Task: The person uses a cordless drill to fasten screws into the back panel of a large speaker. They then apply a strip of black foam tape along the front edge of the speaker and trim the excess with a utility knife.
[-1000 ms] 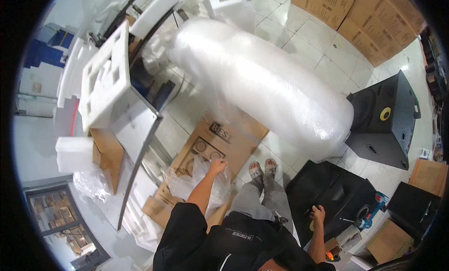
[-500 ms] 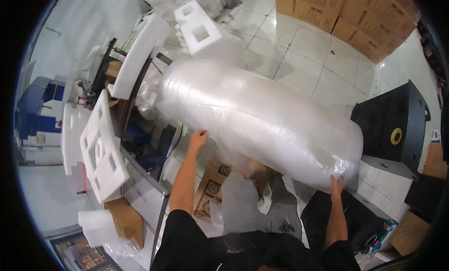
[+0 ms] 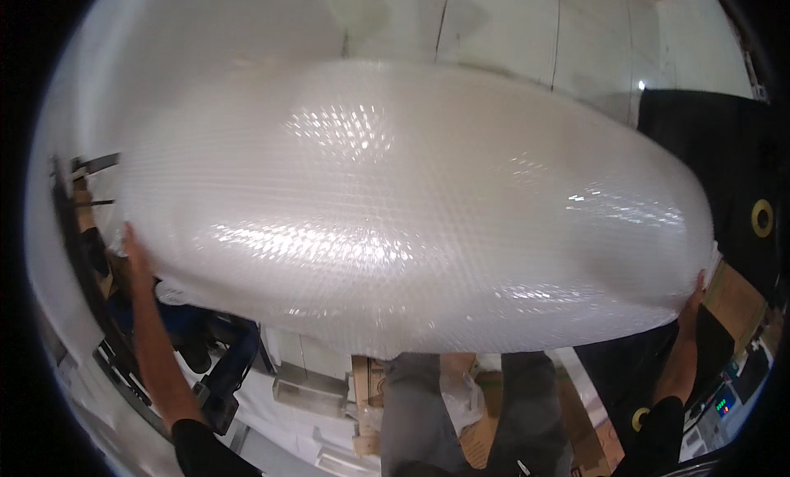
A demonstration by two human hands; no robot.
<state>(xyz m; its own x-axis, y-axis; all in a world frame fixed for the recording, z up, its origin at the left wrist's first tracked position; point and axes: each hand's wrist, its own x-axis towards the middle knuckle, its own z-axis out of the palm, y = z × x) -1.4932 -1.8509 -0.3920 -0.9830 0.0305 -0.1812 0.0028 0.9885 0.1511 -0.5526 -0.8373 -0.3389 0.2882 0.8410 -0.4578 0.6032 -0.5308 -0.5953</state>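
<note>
A huge roll of clear bubble wrap [image 3: 411,214] fills most of the view, lying crosswise close in front of me. My left hand [image 3: 136,251] presses against its left end, with the fingers partly hidden by the roll's edge. At the opposite end, my right hand [image 3: 696,297] grips the lower right side, fingers mostly behind the plastic. The roll is held between both hands, above my legs, and looks lifted off the floor. A loose flap of wrap hangs along its near edge.
A black box-shaped cabinet [image 3: 724,139] with a yellow ring stands at the right, against the roll's end. Cardboard [image 3: 735,300] lies near my right hand. Blue and dark equipment [image 3: 234,362] is below left. White floor tiles [image 3: 494,32] show beyond the roll.
The bubble wrap roll has come up much closer and lies more level. My left hand has moved from its near side out to its left end; my right hand stays at the right end.
</note>
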